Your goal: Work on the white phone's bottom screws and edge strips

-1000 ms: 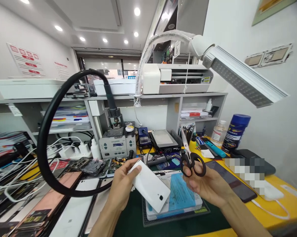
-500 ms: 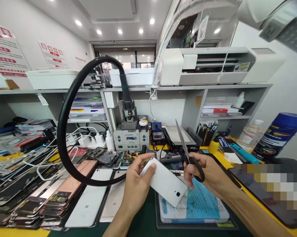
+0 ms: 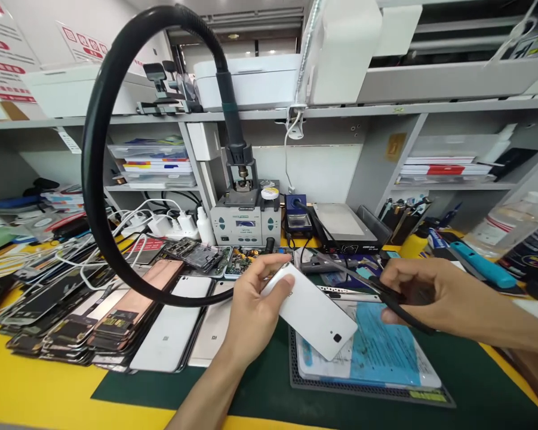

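My left hand (image 3: 260, 304) grips a white smartphone (image 3: 316, 310) by its upper left end, thumb flat on the back. The phone is tilted, its camera end low and to the right, above a blue-and-white plastic-covered pad (image 3: 380, 346). To its right, my right hand (image 3: 421, 292) has its fingers in the black handles of scissors (image 3: 376, 286). The blades point left and away from me, behind the phone's upper edge and apart from it as far as I can tell. Under the pad lies a dark grey textured mat (image 3: 371, 391).
Several phones and screens, among them a white phone (image 3: 170, 328), are stacked at the left. A thick black hose (image 3: 92, 149) loops up from the hot-air station (image 3: 244, 227). Opened phone boards (image 3: 242, 260) lie behind my left hand. A teal tool (image 3: 483, 266) lies at the right.
The scissors have swung from pointing up to pointing left and lower, as my right hand moved right and turned. My left hand keeps the phone at much the same tilt. The view has dipped closer.
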Demonstrator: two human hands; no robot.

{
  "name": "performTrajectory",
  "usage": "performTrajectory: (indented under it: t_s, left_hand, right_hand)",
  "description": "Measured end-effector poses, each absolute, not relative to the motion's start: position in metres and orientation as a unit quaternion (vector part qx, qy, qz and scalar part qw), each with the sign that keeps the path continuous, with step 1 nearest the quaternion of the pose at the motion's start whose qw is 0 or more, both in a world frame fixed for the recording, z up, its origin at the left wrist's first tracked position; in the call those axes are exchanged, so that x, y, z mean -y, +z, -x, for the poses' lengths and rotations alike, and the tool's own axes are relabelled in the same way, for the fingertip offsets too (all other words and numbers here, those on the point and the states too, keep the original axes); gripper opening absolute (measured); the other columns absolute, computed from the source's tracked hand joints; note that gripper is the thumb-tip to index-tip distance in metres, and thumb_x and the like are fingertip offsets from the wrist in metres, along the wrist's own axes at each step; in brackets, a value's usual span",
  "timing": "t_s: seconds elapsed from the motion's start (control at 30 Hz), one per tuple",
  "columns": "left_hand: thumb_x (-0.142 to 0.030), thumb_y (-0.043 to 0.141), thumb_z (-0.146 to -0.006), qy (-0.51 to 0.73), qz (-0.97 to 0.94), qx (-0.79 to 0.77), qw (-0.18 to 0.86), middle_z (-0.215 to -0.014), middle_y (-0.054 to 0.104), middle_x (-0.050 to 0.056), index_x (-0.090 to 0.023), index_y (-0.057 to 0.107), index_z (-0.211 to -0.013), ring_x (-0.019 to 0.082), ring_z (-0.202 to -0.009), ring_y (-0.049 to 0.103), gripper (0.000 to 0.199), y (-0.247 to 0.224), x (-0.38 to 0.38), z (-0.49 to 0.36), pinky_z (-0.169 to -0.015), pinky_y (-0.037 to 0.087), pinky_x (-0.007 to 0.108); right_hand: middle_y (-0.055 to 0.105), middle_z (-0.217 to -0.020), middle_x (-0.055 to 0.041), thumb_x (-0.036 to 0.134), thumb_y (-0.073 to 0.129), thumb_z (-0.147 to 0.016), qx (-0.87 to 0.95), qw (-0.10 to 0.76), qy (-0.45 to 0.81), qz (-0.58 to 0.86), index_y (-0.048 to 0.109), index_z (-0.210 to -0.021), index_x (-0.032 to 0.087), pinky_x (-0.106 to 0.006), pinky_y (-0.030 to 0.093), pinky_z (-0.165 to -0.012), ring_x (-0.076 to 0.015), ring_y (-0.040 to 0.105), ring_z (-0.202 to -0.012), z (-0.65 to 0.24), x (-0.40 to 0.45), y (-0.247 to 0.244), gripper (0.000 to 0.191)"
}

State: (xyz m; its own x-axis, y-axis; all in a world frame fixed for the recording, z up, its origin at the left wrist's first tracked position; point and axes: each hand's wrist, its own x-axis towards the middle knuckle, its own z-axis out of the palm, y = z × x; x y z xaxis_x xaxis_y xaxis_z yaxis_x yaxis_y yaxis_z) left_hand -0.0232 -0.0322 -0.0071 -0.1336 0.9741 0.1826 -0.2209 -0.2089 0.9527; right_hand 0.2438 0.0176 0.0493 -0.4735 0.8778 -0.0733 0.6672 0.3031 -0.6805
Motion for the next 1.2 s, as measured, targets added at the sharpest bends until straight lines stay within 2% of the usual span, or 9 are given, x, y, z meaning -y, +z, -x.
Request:
performTrajectory:
  t_s: [0.2, 0.37, 0.53, 0.83, 1.2]
  left_hand:
    - [-0.025, 0.069, -0.088, 0.605, -0.459, -0.408, 0.507, -0.103, 0.069, 0.000, -0.028, 0.068, -0.105, 0.016, -0.093, 0.060, 0.018, -0.007, 0.033, 0.024, -0.073, 0.046, 0.023]
    - [-0.025, 0.070, -0.087, 0.589, -0.443, -0.403, 0.544, -0.098, 0.069, 0.000, -0.027, 0.069, -0.102, 0.013, -0.084, 0.059, 0.015, -0.006, 0.033, 0.022, -0.069, 0.044, 0.022]
    - [-0.025, 0.073, -0.085, 0.572, -0.440, -0.412, 0.556, -0.096, 0.069, -0.001, -0.028, 0.070, -0.100, 0.012, -0.082, 0.058, 0.015, -0.006, 0.035, 0.023, -0.068, 0.043, 0.022]
    - [-0.026, 0.074, -0.085, 0.556, -0.446, -0.411, 0.569, -0.090, 0.065, -0.002, -0.028, 0.071, -0.098, 0.011, -0.080, 0.057, 0.014, -0.004, 0.034, 0.023, -0.070, 0.041, 0.022]
    - [-0.024, 0.072, -0.085, 0.541, -0.448, -0.429, 0.568, -0.096, 0.061, -0.001, -0.028, 0.070, -0.101, 0.013, -0.082, 0.057, 0.016, -0.004, 0.035, 0.023, -0.068, 0.041, 0.023]
  right_hand:
    - [0.047, -0.064, 0.0056, 0.039, 0.077, -0.074, 0.819, 0.097, 0.293, 0.483, 0.054, -0.073, 0.021, -0.022, 0.033, -0.052, -0.0116, 0.039, -0.058, -0.253, -0.021, 0.037, 0.029]
    - [0.050, -0.062, 0.0052, 0.042, 0.067, -0.082, 0.839, 0.059, 0.243, 0.483, 0.057, -0.077, 0.023, -0.022, 0.034, -0.050, -0.0124, 0.044, -0.057, -0.256, -0.018, 0.030, 0.022]
    - [0.053, -0.061, 0.0052, 0.038, 0.067, -0.079, 0.847, 0.052, 0.210, 0.486, 0.057, -0.076, 0.025, -0.023, 0.036, -0.048, -0.0130, 0.046, -0.054, -0.254, -0.013, 0.033, 0.017]
    - [0.056, -0.061, 0.0056, 0.040, 0.069, -0.075, 0.852, 0.057, 0.172, 0.491, 0.058, -0.077, 0.028, -0.024, 0.039, -0.048, -0.0142, 0.049, -0.053, -0.256, -0.013, 0.029, 0.017]
    - [0.059, -0.066, 0.0044, 0.053, 0.069, -0.078, 0.863, 0.048, 0.113, 0.491, 0.060, -0.087, 0.029, -0.025, 0.042, -0.053, -0.0144, 0.053, -0.057, -0.268, -0.010, 0.021, 0.027]
